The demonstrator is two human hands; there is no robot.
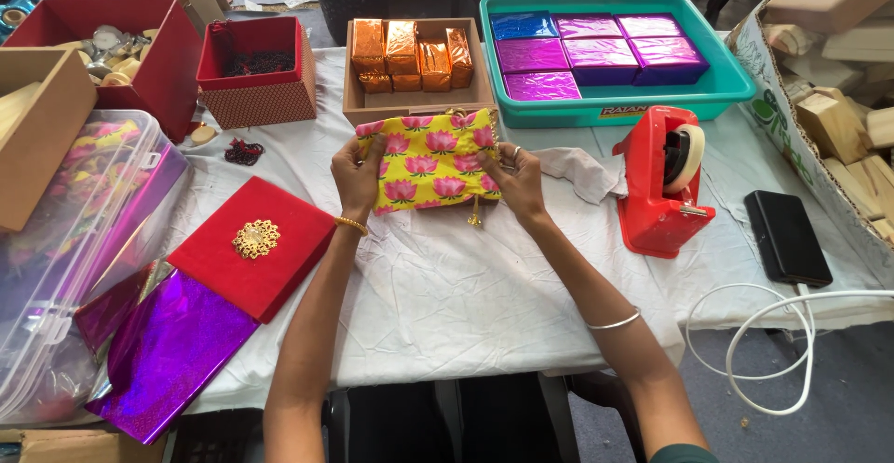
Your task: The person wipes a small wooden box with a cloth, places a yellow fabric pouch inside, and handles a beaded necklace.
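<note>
— Holding a yellow pouch point(431, 161) printed with pink flowers, a person at a white-covered table point(447, 305) grips it by both sides: the left hand point(357, 176) closed on its left edge, the right hand point(515, 176) closed on its right edge, thumbs on the front. The pouch sits low over the cloth, just near of a wooden tray point(354, 100) of orange foil-wrapped blocks.

— Why held that way, would you say?

— Pinched at both ends, it stays spread flat and facing the person, so I judge it is being looked over or straightened. A small tassel hangs from its near edge.

— And the surroundings?

— Supplies ring the working spot. A teal tub point(736, 86) of purple-wrapped blocks lies far right, a red tape dispenser point(663, 188) just right of the hands, a black phone point(787, 238) further right with a white cable trailing off the table's near edge. To the left rest a red box lid point(219, 258) with a gold ornament and a purple foil sheet point(168, 351) overhanging the near edge.

— Any room to move?

— Bare cloth stretches between the forearms and toward the near edge; the far side is crowded.
</note>
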